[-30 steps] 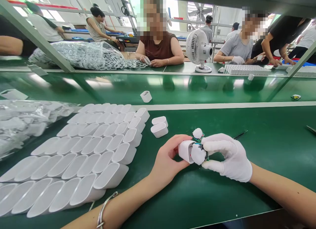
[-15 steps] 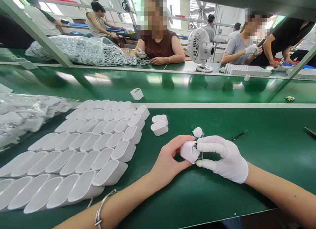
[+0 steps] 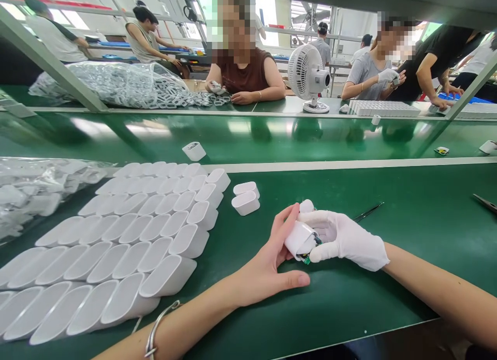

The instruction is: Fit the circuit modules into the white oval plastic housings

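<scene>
A white plastic casing (image 3: 300,239) is between my two hands, tilted, with bits of green circuit board (image 3: 307,258) and dark parts showing at its open end. My bare left hand (image 3: 267,264) has its fingers against the casing's far left side, while its thumb sticks out away from it. In a white glove, my right hand (image 3: 341,239) grips the casing from the right, thumb near the opening and fingers along the top. Just behind the hands lies a round white piece (image 3: 306,206), partly hidden by fingers. Two empty casings (image 3: 246,202) stand farther left.
Rows of white casings (image 3: 166,277) cover the left side, beside a plastic bag (image 3: 34,189) of white parts. A thin dark tool (image 3: 368,211) lies right, pliers-like handles (image 3: 485,204) at the edge. Beyond the green strip, co-workers sit near a white fan (image 3: 308,78).
The casing has turned, so its open end points more downward. My left thumb has come off it and stretched out. My right hand has shifted slightly left, and the whole view has moved a little.
</scene>
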A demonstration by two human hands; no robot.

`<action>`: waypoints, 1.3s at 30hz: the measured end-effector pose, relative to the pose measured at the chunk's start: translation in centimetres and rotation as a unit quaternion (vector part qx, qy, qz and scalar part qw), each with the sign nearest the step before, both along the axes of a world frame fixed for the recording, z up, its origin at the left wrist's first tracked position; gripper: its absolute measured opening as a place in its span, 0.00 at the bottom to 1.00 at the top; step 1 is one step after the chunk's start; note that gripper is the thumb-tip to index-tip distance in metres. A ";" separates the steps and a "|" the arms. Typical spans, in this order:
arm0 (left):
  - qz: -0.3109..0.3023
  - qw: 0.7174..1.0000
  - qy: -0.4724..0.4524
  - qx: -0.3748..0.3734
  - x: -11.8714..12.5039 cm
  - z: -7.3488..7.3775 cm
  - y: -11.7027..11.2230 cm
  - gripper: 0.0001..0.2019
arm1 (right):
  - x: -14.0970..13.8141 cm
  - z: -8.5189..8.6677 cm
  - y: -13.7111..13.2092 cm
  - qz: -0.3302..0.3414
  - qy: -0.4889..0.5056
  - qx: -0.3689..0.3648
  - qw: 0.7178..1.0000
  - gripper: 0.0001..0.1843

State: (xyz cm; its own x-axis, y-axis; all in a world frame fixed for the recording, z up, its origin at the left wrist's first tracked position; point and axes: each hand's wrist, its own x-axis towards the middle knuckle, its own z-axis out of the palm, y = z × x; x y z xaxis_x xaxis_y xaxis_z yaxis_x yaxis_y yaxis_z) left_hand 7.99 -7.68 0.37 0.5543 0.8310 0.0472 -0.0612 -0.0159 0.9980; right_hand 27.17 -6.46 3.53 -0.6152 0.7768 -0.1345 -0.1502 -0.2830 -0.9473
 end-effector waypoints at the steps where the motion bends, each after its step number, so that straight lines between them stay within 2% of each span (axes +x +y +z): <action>1: 0.013 1.000 0.002 -0.010 0.1 0.0 -0.1 0.49 | -0.2 -0.2 -0.1 -0.011 0.006 0.002 1.000 0.32; 4: 0.027 0.998 -0.012 -0.058 0.4 0.0 0.2 0.50 | -0.7 -0.8 -0.4 -0.069 0.008 0.004 0.998 0.36; 7: 0.035 0.993 -0.065 -0.095 0.7 -0.1 0.9 0.47 | -1.1 -1.1 -0.6 -0.146 -0.018 -0.002 0.989 0.36; 10: 0.060 0.988 -0.084 -0.116 0.7 0.0 1.4 0.37 | -1.4 -1.3 -0.7 -0.181 -0.038 0.016 0.983 0.30; 14: 0.113 0.983 -0.048 -0.138 0.6 0.2 1.4 0.30 | -1.7 -1.5 -0.7 -0.209 -0.032 0.004 0.977 0.24; 16: 0.117 0.982 -0.034 -0.141 0.6 0.4 1.3 0.28 | -1.6 -1.4 -0.5 -0.196 -0.039 0.001 0.980 0.22; 21: 0.114 0.986 0.011 -0.121 0.7 0.7 1.4 0.22 | -0.9 -0.8 -0.1 -0.110 -0.093 0.002 0.990 0.17; 24: 0.108 0.985 0.023 -0.134 0.8 0.8 1.5 0.20 | -0.9 -0.7 -0.1 -0.118 -0.123 0.014 0.985 0.16; 30: 0.120 0.978 0.031 -0.165 0.9 1.0 1.5 0.18 | -1.1 -0.3 -0.2 -0.122 -0.142 -0.017 0.982 0.17; 33: 0.132 0.978 0.025 -0.159 0.9 1.0 1.5 0.18 | -0.6 -0.6 -0.4 -0.115 -0.175 0.080 0.975 0.26; 35: 0.122 0.981 0.026 -0.147 0.9 1.1 1.4 0.19 | -0.3 -0.8 -0.6 -0.134 -0.223 0.196 0.945 0.30; 37: 0.106 0.988 0.042 -0.105 0.8 1.2 1.3 0.20 | -0.2 -0.8 -0.3 -0.151 -0.278 0.277 0.907 0.26; 39: 0.127 0.987 0.096 -0.006 0.5 1.2 1.1 0.21 | 0.0 -0.5 1.1 -0.177 -0.307 0.286 0.890 0.21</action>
